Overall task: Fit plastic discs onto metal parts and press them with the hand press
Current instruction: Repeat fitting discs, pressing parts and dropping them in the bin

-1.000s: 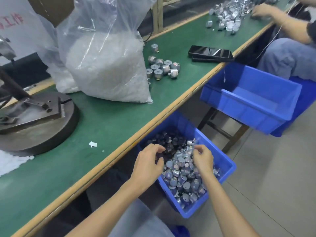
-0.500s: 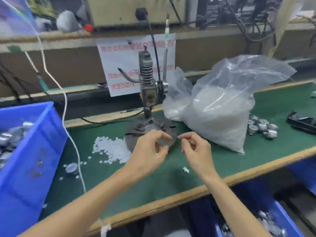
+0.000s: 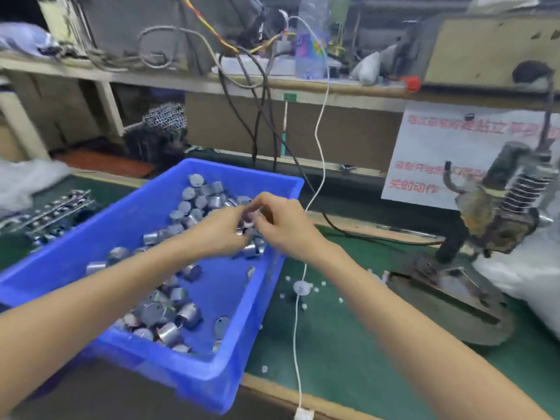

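Note:
A blue bin (image 3: 212, 386) on the green bench holds several small silver metal parts (image 3: 169, 310). Both hands meet above its far right corner. My left hand (image 3: 222, 234) and my right hand (image 3: 283, 225) have curled fingers that pinch a small metal part (image 3: 248, 220) between them; blur hides its details. The hand press (image 3: 497, 207) stands to the right on its round metal base (image 3: 448, 301), apart from both hands. Loose white plastic discs (image 3: 301, 287) lie on the mat between bin and press.
A white cable (image 3: 318, 137) hangs down past the bin's right side to the bench edge. A clear bag of white discs (image 3: 533, 277) sits at the far right. Metal racks (image 3: 51, 213) lie left of the bin. Dark cables (image 3: 260, 122) hang behind.
My hands rose from the lower bin beside the bench, passed in front of the press, and now meet over the bin on the bench. The view swung left.

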`<state>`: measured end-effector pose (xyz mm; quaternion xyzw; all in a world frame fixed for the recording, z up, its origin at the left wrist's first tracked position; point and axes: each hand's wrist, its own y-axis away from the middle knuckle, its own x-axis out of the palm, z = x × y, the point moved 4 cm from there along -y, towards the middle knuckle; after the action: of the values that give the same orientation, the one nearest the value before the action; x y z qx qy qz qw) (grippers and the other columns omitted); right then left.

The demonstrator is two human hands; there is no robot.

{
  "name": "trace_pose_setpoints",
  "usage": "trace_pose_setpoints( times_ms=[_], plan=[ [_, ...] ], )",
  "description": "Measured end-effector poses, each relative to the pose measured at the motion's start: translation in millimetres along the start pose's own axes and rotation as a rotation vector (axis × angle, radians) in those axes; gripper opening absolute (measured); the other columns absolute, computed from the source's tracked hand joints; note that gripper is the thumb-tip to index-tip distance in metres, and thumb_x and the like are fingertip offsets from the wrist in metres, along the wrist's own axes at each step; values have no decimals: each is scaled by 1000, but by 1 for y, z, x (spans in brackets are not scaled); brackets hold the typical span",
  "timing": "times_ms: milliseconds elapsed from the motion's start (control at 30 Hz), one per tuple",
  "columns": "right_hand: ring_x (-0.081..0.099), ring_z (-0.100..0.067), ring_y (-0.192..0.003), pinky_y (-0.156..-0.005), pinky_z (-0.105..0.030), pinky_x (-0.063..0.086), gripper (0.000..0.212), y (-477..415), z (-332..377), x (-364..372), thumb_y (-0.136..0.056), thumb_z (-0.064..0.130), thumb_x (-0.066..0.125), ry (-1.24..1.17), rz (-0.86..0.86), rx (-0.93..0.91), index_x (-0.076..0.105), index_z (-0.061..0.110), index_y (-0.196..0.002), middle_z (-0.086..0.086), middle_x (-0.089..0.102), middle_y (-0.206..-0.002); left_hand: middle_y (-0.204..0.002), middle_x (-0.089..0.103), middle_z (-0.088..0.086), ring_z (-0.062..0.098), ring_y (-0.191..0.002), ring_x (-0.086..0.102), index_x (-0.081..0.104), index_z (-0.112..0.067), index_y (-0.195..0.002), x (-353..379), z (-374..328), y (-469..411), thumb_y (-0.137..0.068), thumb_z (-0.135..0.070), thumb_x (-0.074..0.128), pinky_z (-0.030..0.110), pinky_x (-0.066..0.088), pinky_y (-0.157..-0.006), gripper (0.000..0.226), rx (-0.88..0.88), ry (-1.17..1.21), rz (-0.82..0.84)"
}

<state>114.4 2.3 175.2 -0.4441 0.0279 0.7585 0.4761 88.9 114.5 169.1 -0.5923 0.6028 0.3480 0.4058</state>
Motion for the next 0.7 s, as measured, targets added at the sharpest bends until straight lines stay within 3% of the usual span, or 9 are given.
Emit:
trace_pose_setpoints(
  times_ms=[67, 133, 200, 267, 333, 400, 533, 600, 700],
  plan=[
    [54, -30, -84, -68, -35, 43, 15, -21, 8, 33, -89, 13, 48, 146, 239, -20, 62, 8, -88, -12, 63, -84, -87, 62, 11, 25, -88, 59, 61, -6, -95, 6, 33, 1, -86, -15, 57, 28, 38, -66, 13, -86, -150, 215],
    [50, -29, -77, -52, -31, 31, 22, -28, 7, 58, -89, 16, 48, 355, 464, -32, 50, 14, -67, -10, 55, -76, -77, 60, 5, 19, -78, 56, 67, -9, -91, 19, 64, 8, -82, -17, 65, 26, 41, -67, 12, -178, -229, 526],
    [42, -26, -70, -48, -27, 21, 31, -29, 2, 69, -86, 17, 48, 527, 576, -14, 34, 17, -59, -2, 42, -63, -74, 62, -2, 16, -76, 56, 68, -13, -95, 34, 84, 19, -78, -25, 74, 27, 45, -68, 22, -251, -234, 794],
    [39, -24, -69, -48, -27, 21, 32, -29, -4, 72, -86, 20, 48, 599, 605, 3, 30, 18, -60, 3, 35, -60, -79, 65, 0, 16, -76, 57, 66, -21, -85, 48, 92, 24, -72, -26, 79, 29, 48, -71, 19, -217, -303, 884],
    [41, -24, -69, -49, -27, 23, 29, -30, -7, 73, -86, 23, 48, 623, 606, 8, 33, 17, -61, 3, 38, -62, -87, 66, 3, 18, -77, 57, 64, -22, -77, 58, 92, 22, -69, -22, 80, 32, 49, -74, 19, -152, -407, 895],
    [45, -24, -68, -50, -27, 26, 26, -30, -7, 75, -85, 22, 48, 643, 620, 8, 37, 16, -62, 1, 43, -64, -91, 67, 5, 19, -76, 57, 67, -18, -87, 68, 90, 20, -67, -17, 80, 32, 47, -70, 24, -120, -458, 912],
    [49, -23, -71, -50, -26, 27, 17, -28, -6, 76, -85, 22, 50, 662, 635, 13, 50, 13, -70, 1, 50, -71, -74, 66, 2, 18, -68, 61, 70, -14, -84, 70, 85, 20, -72, -20, 68, 23, 45, -55, 14, -132, -438, 880],
    [54, -24, -79, -53, -27, 32, 15, -28, -6, 75, -85, 22, 51, 635, 607, 7, 61, 11, -86, -2, 59, -82, -74, 69, 3, 17, -64, 63, 70, -12, -81, 56, 82, 17, -75, -21, 61, 22, 46, -52, 14, -150, -296, 775],
    [57, -26, -89, -61, -30, 34, 18, -29, -3, 69, -88, 25, 48, 507, 463, -9, 62, 15, -91, -3, 62, -91, -73, 72, 0, 10, -59, 62, 71, -12, -80, 22, 69, 10, -78, -14, 57, 23, 51, -59, 14, -97, -64, 458]
  ],
)
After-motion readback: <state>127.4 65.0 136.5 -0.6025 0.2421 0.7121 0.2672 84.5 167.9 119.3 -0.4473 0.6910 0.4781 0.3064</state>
